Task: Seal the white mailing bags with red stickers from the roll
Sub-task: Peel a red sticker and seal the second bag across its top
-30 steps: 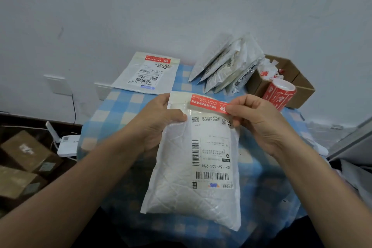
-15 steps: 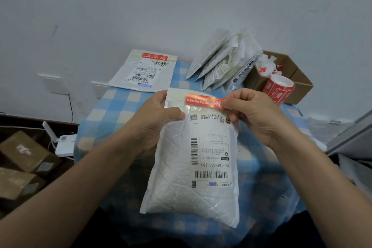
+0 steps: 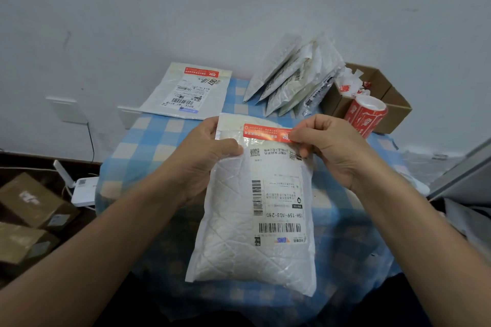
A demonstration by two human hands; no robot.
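The right hand (image 3: 329, 148) pinches the right end of a red sticker (image 3: 265, 132) between thumb and curled forefinger. The strip lies across the top flap of the white mailing bag (image 3: 239, 233); whether it is fully stuck down cannot be told. Just left of that pinch, the left hand (image 3: 207, 156) grips the bag's upper left edge, thumb on the front and fingers behind. The bag hangs down from both hands toward the person, its printed label and barcodes facing up, over a table with a blue checked cloth (image 3: 148, 135). Beyond the right hand and near it stands the sticker roll (image 3: 365, 117), touching an open cardboard box (image 3: 396, 103). Farther back from the grip, a row of unsealed bags (image 3: 292, 77) leans against the wall. Behind the left hand, a sealed bag (image 3: 191, 90) with its own red strip rests against the wall.
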